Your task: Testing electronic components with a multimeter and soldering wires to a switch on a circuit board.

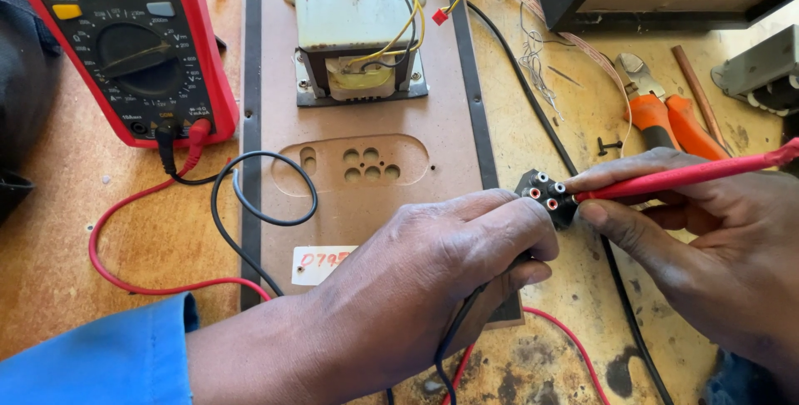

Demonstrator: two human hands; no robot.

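At ten o'clock a red meter point(125, 39) trails its leads towards the left hand point(433, 280), curled round a black lead, steadying the socket block point(549, 194) at centre, where the right hand point(707, 238) pinches a red probe point(682, 175), over a scuffed wooden bench point(566, 122).

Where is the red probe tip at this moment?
In the head view, right of centre, the red probe is held by the right hand, its tip at the small black socket block, which the left hand also touches.
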